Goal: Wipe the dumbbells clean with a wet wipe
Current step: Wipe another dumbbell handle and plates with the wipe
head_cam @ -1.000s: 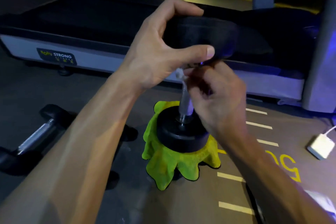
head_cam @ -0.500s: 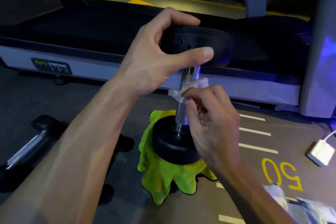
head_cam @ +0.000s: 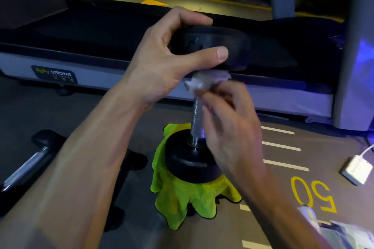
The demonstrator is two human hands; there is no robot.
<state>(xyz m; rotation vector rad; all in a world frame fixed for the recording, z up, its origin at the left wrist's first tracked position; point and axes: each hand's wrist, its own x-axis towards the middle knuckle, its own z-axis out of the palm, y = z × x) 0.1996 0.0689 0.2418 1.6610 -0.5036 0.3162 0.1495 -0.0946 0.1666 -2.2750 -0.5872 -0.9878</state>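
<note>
Rising since half a second ago: right hand point(head_cam: 228, 123) pinches wipe point(head_cam: 206, 82), now at handle point(head_cam: 197, 119) top under upper head point(head_cam: 210, 46). Dumbbell upright on green cloth point(head_cam: 182, 198). Left hand point(head_cam: 172, 60) grips upper head. Handle pass looks nearly done. Second dumbbell point(head_cam: 30, 159) lies on floor, left.

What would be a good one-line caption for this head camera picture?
Left hand steadies an upright dumbbell on a green cloth while the right hand wipes its handle with a wet wipe.

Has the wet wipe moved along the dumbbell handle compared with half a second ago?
Yes. The wet wipe has moved up the handle, from mid-shaft to just under the top weight head.
</note>
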